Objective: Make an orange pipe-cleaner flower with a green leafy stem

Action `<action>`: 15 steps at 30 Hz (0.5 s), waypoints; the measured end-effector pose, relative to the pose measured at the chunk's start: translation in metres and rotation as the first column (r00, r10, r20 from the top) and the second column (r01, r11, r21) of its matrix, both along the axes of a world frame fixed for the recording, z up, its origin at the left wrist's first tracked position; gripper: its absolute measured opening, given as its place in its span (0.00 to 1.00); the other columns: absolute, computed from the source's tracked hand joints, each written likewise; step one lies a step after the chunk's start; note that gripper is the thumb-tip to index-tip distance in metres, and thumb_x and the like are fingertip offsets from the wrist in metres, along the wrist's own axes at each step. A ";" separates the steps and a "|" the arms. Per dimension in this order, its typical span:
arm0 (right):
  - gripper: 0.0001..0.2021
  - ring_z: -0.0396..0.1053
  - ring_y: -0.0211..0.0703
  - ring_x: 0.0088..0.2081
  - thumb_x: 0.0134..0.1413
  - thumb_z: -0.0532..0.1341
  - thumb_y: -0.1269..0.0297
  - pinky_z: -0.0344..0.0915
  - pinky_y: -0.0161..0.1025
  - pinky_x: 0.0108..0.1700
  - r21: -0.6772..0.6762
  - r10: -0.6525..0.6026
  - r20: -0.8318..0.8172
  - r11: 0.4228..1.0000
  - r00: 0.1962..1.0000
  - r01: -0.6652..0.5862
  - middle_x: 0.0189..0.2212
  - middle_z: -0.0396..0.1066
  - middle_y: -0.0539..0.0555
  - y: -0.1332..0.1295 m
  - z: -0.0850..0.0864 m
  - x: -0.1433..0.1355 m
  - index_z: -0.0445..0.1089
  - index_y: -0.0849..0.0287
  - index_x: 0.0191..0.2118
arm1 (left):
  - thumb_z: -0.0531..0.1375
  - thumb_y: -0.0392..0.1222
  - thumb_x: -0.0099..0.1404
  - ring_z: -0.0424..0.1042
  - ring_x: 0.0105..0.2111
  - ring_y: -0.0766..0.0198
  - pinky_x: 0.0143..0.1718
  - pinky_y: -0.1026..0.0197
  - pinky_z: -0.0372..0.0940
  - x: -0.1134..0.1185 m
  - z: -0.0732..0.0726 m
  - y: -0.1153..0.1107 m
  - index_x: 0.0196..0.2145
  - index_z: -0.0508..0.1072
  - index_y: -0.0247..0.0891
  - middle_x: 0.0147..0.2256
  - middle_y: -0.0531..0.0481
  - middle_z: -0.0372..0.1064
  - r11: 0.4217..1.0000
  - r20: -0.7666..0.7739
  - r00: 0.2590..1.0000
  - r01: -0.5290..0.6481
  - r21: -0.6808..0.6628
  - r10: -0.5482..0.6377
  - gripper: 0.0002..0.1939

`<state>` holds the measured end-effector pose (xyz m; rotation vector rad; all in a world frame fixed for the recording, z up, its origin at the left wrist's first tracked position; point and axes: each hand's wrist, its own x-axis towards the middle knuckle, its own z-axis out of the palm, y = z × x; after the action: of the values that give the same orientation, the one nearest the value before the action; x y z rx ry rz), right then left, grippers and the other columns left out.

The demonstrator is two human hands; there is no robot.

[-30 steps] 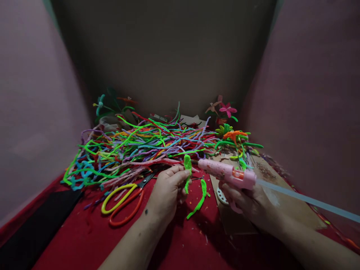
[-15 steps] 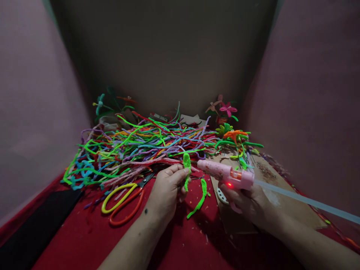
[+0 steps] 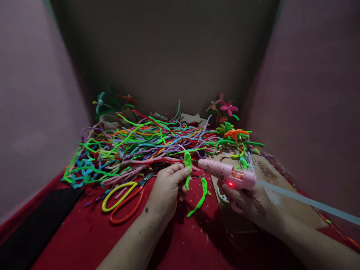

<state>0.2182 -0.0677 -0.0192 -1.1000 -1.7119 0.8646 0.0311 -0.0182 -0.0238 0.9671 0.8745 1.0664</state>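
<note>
Between the thumb and fingers of my left hand [image 3: 170,183] is a bright green pipe cleaner leaf [image 3: 188,160], held upright with its rounded loop on top. My right hand [image 3: 250,202] is wrapped round a pink hot glue gun [image 3: 225,173], its red light lit. The nozzle points left at the leaf with a small gap between them. A pale glue stick [image 3: 306,200] sticks out of the gun's back end. On the red cloth, between my hands, lies a second green pipe cleaner piece [image 3: 200,200]. Scissors [image 3: 126,213] with yellow and orange handles rest left of my left hand.
A wide heap of coloured pipe cleaners [image 3: 146,138] spreads behind my hands. Cardboard [image 3: 267,180] lies under the glue gun, with an orange pipe cleaner flower [image 3: 236,134] behind it. A black flat object [image 3: 39,221] is at left; a pink flower [image 3: 229,108] stands at the back.
Both hands stay nearly in place. The leaf has shifted very slightly right and turned a little, and the glue gun has barely moved.
</note>
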 end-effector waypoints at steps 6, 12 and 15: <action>0.18 0.69 0.48 0.37 0.56 0.55 0.58 0.69 0.42 0.37 0.004 0.036 0.034 0.999 0.999 -0.036 0.36 0.73 0.55 0.000 0.009 -0.003 0.66 0.53 0.51 | 0.62 0.44 0.52 0.51 0.12 0.75 0.12 0.71 0.47 0.000 0.001 0.001 0.21 0.66 0.35 0.13 0.58 0.57 1.000 0.012 1.000 -0.024 -0.010 0.025 0.11; 0.19 0.69 0.49 0.37 0.56 0.55 0.59 0.69 0.41 0.34 -0.010 0.035 0.017 0.999 0.999 -0.035 0.34 0.73 0.55 -0.001 0.010 -0.003 0.65 0.54 0.53 | 0.61 0.43 0.54 0.52 0.12 0.75 0.12 0.70 0.47 0.000 0.001 0.000 0.21 0.64 0.36 0.14 0.58 0.57 1.000 0.004 1.000 -0.014 -0.007 0.014 0.11; 0.18 0.70 0.50 0.37 0.56 0.55 0.59 0.69 0.40 0.33 0.003 0.009 0.007 1.000 1.000 -0.009 0.32 0.73 0.55 -0.001 0.010 -0.004 0.66 0.54 0.52 | 0.60 0.43 0.56 0.51 0.12 0.75 0.12 0.70 0.47 0.000 0.000 0.000 0.21 0.63 0.36 0.13 0.58 0.56 1.000 -0.019 1.000 0.003 0.006 -0.003 0.11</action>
<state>0.2147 -0.0691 -0.0093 -1.0950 -1.7250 0.8646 0.0309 -0.0183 -0.0242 0.9842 0.8855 1.0593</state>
